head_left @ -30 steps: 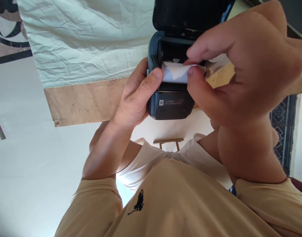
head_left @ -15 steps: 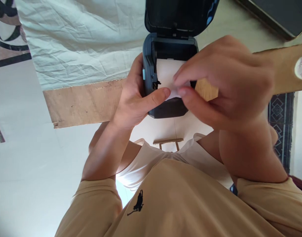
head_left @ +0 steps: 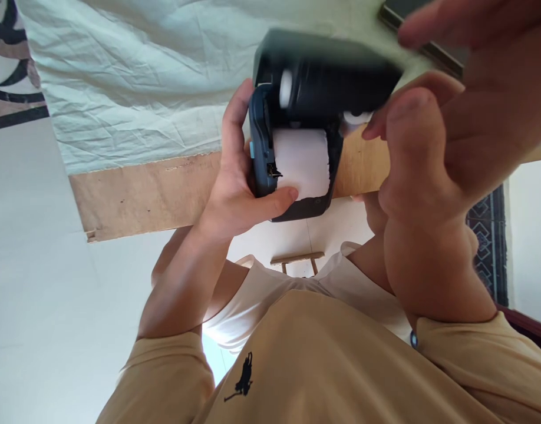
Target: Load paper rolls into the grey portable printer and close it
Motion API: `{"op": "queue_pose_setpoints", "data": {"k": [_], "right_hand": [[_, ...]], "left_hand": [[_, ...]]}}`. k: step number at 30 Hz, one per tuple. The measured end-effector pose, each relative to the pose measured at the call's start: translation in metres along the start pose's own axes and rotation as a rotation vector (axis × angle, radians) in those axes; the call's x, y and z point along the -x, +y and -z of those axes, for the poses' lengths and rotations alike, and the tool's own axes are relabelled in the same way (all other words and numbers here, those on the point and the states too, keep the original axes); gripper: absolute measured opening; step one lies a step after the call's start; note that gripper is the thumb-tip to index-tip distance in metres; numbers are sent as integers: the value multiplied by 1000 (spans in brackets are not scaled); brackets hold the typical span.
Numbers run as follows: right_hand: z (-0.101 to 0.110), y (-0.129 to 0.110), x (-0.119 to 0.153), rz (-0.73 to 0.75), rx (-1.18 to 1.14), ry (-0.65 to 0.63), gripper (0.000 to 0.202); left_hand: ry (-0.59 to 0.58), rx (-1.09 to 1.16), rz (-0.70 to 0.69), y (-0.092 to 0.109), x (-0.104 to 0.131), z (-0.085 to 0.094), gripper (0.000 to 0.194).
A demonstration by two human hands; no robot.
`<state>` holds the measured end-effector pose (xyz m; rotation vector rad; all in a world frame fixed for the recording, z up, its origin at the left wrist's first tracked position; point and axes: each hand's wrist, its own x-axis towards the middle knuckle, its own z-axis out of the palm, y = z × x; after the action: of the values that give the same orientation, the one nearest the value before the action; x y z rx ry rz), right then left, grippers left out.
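My left hand (head_left: 239, 194) is wrapped round the left side of a small dark portable thermal printer (head_left: 260, 135), its thumb lying over the front of the paper. Inside the printer sits a white paper roll (head_left: 301, 162), its right edge slightly ragged. The printer's black lid (head_left: 332, 76) is tilted over the back of the roll, partly closed and blurred by motion. At the lid's right end is my right hand (head_left: 451, 123), fingers apart and index finger stretched out; its lower fingertips are close to a small white part that is unclear.
A pale green cloth (head_left: 155, 76) covers much of the wooden table (head_left: 151, 197), whose front edge lies under the printer. At the back right is a dark flat object (head_left: 447, 56), partly behind my right hand. A small wooden stool (head_left: 297, 259) stands on the floor below.
The lid has swung from standing upright down towards the printer. My right hand has left the paper and moved up and right with its fingers spread. My left hand keeps its hold.
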<state>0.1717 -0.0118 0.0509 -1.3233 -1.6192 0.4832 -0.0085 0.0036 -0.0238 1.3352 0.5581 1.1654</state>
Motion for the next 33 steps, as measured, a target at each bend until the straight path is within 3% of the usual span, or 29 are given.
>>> {"op": "queue_pose_setpoints", "data": {"k": [2,3,6,9,13,16,23,28,33], "right_hand": [[3,-4,2,83,-7,93,8],[4,-3,4,93,-19,107,19],[2,9,9,13,-85,-15,44],[-2,21,12,-74,-126,-185,58],[-6,27,14,-150,-180,-284,64],[-8,27,12,-206,-242,-324,66],[-9,28,5,-245,-263,-371,66],[-11,33,8,-158,-313,-336,64],[-13,34,11,-134,-234,-366,64]], "left_hand": [[-5,39,-66,-6,-2,3,89],[13,41,-51,-8,-3,4,85],[44,30,30,-9,-4,8,81],[31,51,-27,-7,-3,7,79],[180,65,151,10,-1,-6,38],[175,98,206,21,-2,-11,29],[184,97,222,15,-7,-5,35],[131,286,150,17,-11,-12,33],[226,234,243,12,-15,-8,45]]}}
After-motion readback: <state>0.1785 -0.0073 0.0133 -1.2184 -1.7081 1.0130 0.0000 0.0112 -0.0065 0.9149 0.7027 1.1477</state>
